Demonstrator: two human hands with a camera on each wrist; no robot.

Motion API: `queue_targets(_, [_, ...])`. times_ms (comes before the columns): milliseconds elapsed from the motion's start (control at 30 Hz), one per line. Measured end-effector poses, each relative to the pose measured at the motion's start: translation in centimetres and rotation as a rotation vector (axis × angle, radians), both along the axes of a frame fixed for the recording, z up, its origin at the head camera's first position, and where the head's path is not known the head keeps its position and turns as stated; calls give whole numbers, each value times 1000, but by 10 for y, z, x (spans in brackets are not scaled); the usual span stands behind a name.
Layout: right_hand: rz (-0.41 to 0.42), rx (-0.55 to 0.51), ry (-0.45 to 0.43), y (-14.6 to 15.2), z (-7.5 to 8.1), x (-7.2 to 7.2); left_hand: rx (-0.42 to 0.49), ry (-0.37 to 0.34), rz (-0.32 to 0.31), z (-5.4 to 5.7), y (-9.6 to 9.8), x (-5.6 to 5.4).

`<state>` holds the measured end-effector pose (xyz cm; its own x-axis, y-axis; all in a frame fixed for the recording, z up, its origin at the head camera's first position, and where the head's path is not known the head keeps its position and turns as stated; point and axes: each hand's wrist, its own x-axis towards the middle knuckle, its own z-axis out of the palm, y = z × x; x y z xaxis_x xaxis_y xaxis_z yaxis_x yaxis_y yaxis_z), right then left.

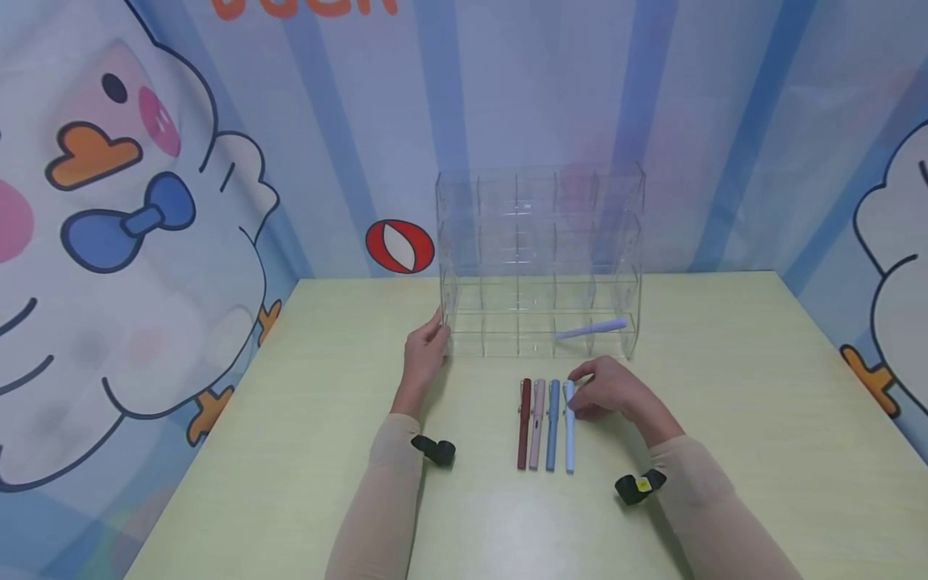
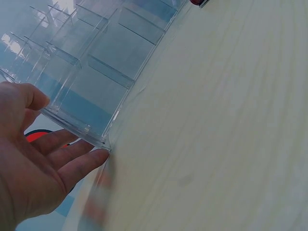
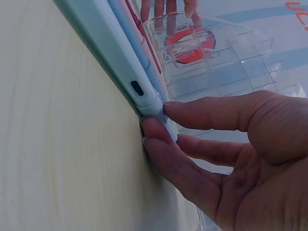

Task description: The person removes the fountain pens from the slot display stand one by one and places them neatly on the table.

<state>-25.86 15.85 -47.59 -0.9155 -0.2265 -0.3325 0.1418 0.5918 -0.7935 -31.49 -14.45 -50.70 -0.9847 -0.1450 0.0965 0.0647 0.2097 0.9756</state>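
A clear plastic rack (image 1: 536, 322) with several compartments stands on the table. At its lower left edge my left hand (image 1: 424, 354) holds the side panel, thumb on one face and fingers on the other in the left wrist view. My right hand (image 1: 611, 388) pinches the upper end of a light blue pen (image 3: 120, 53) between thumb and fingers; the pen lies on the table. Beside it, to the left, lie a blue pen (image 1: 553, 427), a pink pen (image 1: 537, 427) and a dark red pen (image 1: 524, 427), roughly parallel. A pale purple pen (image 1: 598, 328) lies slanted in the rack's bottom row at right.
The pale yellow table (image 1: 725, 362) extends to both sides of the rack. Behind it hangs a striped blue backdrop (image 1: 348, 145) with cartoon ducks. Small black cameras (image 1: 435, 451) sit on both wrists.
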Motion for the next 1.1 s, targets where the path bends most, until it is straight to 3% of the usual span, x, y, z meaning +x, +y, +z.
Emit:
queue_targets(733, [5, -89, 19, 6, 3, 2, 5, -29, -3, -1, 0, -2])
queue_targets(1100, [-8, -109, 22, 10, 18, 4, 5, -29, 0, -2, -1, -3])
